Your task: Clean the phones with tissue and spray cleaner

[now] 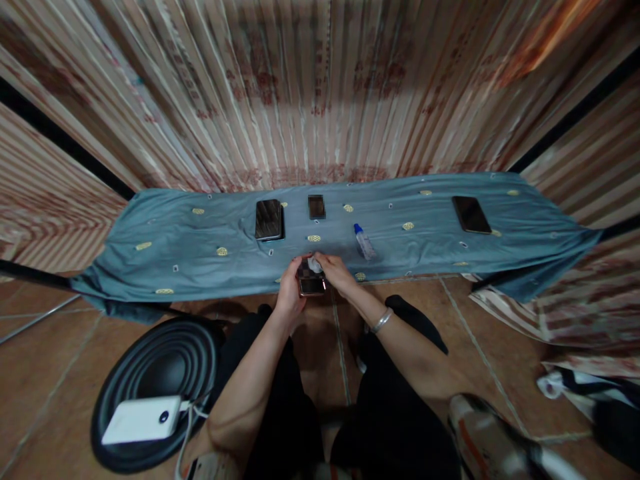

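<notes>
My left hand (289, 288) is closed around a small brown checkered case with a dark glossy panel (312, 287), held at the table's near edge. It looks like a folding phone or a compact; I cannot tell which. Pinched in my right hand (334, 270) is a crumpled white tissue (315, 265), pressed on the checkered upper part of the case. A small clear bottle with a blue cap (365, 242) lies just beyond my right hand. Farther back are a small dark square item (317, 207) and a dark flat rectangular item (269, 220).
A blue-green cloth with yellow prints (240, 273) covers the narrow table. A dark phone-like slab (471, 215) lies at the right. Striped curtains (300, 100) hang behind. A white power bank with a cable (143, 420) rests on a black ringed round object (160, 373) at lower left.
</notes>
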Demonstrator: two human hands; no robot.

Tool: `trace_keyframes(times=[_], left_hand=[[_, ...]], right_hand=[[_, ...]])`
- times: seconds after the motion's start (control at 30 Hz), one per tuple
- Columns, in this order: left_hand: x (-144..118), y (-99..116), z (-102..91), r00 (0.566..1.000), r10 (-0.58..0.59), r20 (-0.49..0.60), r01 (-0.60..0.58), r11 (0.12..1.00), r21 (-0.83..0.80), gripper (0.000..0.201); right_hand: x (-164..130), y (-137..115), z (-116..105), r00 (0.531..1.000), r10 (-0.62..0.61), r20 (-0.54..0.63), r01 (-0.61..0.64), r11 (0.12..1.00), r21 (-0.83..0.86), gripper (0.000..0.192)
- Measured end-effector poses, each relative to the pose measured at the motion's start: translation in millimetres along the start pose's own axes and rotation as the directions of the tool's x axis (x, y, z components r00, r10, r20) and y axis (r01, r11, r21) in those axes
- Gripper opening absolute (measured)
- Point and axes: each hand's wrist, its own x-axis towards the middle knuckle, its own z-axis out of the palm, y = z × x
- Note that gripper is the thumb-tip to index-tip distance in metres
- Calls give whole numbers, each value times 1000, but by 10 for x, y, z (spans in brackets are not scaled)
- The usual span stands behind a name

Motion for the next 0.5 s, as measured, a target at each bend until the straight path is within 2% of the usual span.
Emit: trace_keyframes(times=[0.1,0.27,0.5], left_hand=[[-3,17,-2,1000,-19,8,19,1000,2,22],[-36,61,47,996,-83,-19,83,996,-38,21],[-5,138,66,993,-89,-71,86,995,-40,26]], right_hand=[[-20,-1,-17,1000,18,22,-20,998,65,38],[-68,-8,-44,983,168,68,-181,936,303,35],[-291,-43,-61,959,236,158,-279,883,377,35]])
